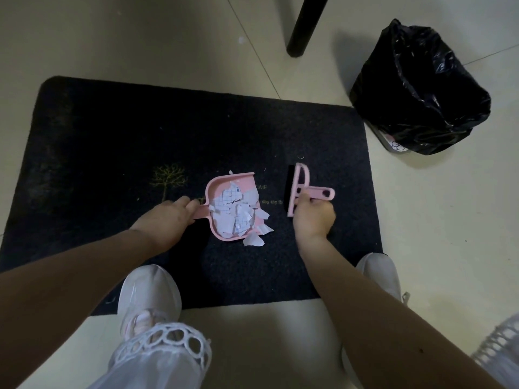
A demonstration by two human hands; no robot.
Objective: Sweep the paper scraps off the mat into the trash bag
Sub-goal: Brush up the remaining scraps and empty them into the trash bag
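Note:
A dark mat [112, 141] lies on the pale tiled floor. On it sits a pink dustpan [217, 184], heaped with white paper scraps [234, 213]; a few scraps [254, 240] spill over its open right edge onto the mat. My left hand [168, 217] grips the dustpan's short handle. My right hand [314, 217] holds a pink hand brush [299, 189] by its handle, black bristles pointing left, a short gap right of the pan. A black trash bag [418, 88] stands on the floor beyond the mat's far right corner.
A black furniture leg [304, 23] stands on the tiles behind the mat. My two white shoes [148, 293] rest on the mat's near edge. A white grille-like object [500, 352] shows at the bottom right.

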